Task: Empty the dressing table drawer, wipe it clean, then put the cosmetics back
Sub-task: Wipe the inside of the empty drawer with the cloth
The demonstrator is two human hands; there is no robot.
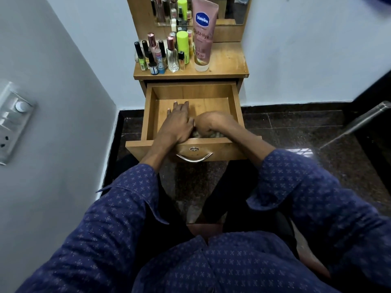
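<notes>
A: Start at the left. What is there?

B: A grey wall with a switch plate, well apart from the furniture. Then comes the wooden table, with its drawer pulled out toward the person.

A: Where are the cosmetics?

B: On the table top, crowded toward its left edge and front: small nail polish bottles nearest the left edge, a clear perfume bottle just beside them, a lime-green bottle behind that, and a tall pink Vaseline tube standing cap-down near the middle. The right part of the top is bare wood. A mirror rises at the back edge.

A: And inside the drawer?

B: Both hands. The left hand lies palm down on the drawer floor, left of centre, its fingers straight and close together, pointing at the back wall.

A: The right one?

B: The right hand is just beside it, touching it, near the front wall of the drawer. Its fingers are curled down over a crumpled greyish cloth that shows beneath it against the front wall.

A: Anything below?

B: A curved metal handle on the drawer front, blue patterned sleeves, and a dark speckled floor.
</notes>
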